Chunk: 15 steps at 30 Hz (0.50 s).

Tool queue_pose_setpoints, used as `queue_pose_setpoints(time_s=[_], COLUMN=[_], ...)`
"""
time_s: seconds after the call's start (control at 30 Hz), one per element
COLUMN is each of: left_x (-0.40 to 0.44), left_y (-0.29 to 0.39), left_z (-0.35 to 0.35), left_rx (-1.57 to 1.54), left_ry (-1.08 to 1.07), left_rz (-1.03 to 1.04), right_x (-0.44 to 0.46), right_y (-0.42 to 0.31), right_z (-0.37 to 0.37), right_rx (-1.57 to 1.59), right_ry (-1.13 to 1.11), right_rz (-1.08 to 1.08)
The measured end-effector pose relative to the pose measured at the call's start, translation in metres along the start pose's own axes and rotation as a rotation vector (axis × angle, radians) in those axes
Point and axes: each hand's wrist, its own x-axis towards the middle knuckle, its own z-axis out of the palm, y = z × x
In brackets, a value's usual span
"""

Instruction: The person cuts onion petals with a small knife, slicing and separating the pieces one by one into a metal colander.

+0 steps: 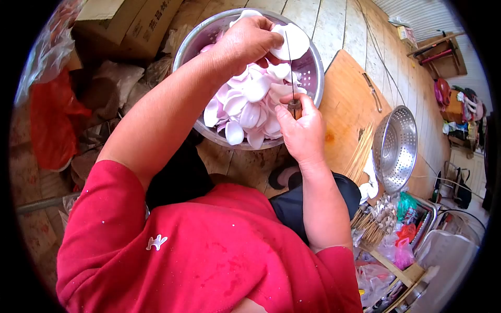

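A large metal colander (183,44) holds a heap of thin, pale pink-white oval slices (249,107); I cannot make out what they are. Above its far rim, my left hand (250,44) is closed on one round white slice (293,43). My right hand (301,125) wraps round the short wooden handle of a long thin metal spike (292,78), over the colander's near right side. The spike points away from me and crosses the white slice. Whether it pierces the slice or passes in front, I cannot tell.
Right of the colander lies a wooden board (342,104) with a knife (372,92) and thin wooden skewers (361,154). Beyond stands a second perforated metal colander (395,149), tilted. Cardboard boxes (125,26) and a red plastic bag (52,120) are at left; bagged items sit lower right.
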Motion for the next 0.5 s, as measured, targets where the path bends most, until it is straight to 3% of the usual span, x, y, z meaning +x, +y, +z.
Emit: queue_pose_setpoints(time_s=[0.17,0.5], left_x=[-0.015,-0.022], left_y=[-0.012,-0.006], left_z=[0.004,-0.010], left_rx=[-0.109,0.031], left_ry=[0.042,0.040], left_rz=[0.047,0.040], right_x=[-0.004,-0.001], right_y=[-0.006,-0.007], right_z=[0.005,0.014], right_rx=[-0.025,-0.037], right_ry=[0.014,-0.050], right_rz=[-0.012,0.030])
